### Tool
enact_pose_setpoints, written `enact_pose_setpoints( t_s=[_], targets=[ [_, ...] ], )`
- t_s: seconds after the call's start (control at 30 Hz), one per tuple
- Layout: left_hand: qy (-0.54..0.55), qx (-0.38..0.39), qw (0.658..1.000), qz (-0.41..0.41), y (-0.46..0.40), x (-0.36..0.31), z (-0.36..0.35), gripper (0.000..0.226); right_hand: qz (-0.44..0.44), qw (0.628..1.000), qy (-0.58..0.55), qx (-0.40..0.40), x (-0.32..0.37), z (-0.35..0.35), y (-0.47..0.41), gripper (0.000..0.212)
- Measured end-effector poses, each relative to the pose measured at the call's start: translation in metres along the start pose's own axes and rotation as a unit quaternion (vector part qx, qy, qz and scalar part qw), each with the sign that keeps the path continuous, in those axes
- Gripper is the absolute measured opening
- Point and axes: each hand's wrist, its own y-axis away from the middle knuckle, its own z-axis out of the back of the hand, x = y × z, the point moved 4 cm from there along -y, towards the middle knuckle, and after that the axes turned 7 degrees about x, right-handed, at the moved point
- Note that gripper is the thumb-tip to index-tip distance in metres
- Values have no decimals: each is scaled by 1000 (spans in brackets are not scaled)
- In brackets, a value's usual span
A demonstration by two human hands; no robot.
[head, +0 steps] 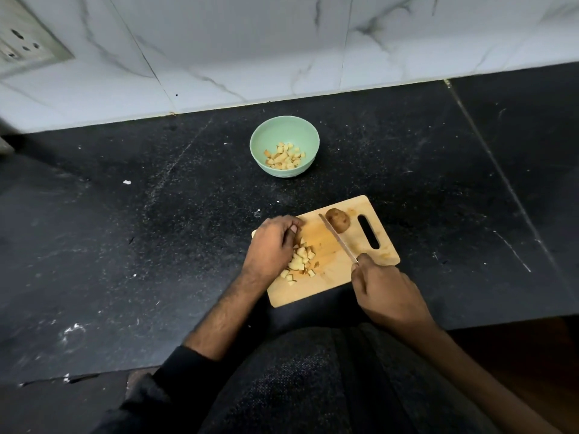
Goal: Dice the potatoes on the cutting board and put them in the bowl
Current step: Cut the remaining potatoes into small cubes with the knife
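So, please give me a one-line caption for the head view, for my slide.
Left hand gathers diced potato on the cutting board; right hand holds the knife.

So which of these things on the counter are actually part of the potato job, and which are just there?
Part of the job:
cutting board
knife in the right hand
diced pile by the left hand
whole potato
green bowl with dice

Just there:
wall socket
white crumbs
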Motion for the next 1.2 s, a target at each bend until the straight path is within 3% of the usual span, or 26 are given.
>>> enact_pose_setpoints(
  t_s=[0.13, 0.37, 0.53, 0.73, 0.83, 0.93, 1.2],
  targets=[
    [-23, 18, 999, -41, -16, -24, -10, 25, -24, 1000, -18, 7, -9, 3, -2, 19],
    [-54, 77, 994, -46, -45, -47, -37, 76, -27, 995, -81, -43, -22, 15, -6, 23],
    [-99, 52, 992, -59, -51, -51, -40, 55, -18, 990, -130, -57, -26, 22, -9, 24],
    [-99, 73, 992, -7, -44, -46, -26, 56, -5, 991, -134, -30, -26, 17, -18, 25],
    [-58, 29, 998, 19, -39, -39, -22, 58, 1, 992, -124, 7, -21, 10, -23, 25],
    [-95, 0, 995, 12, -34, -40, -22, 59, -4, 992, -122, 39, -21, 5, -25, 22],
    [-36, 57, 997, 26, -33, -29, -23, 54, 1, 991, -129, 30, -17, 6, -24, 32]
  ],
)
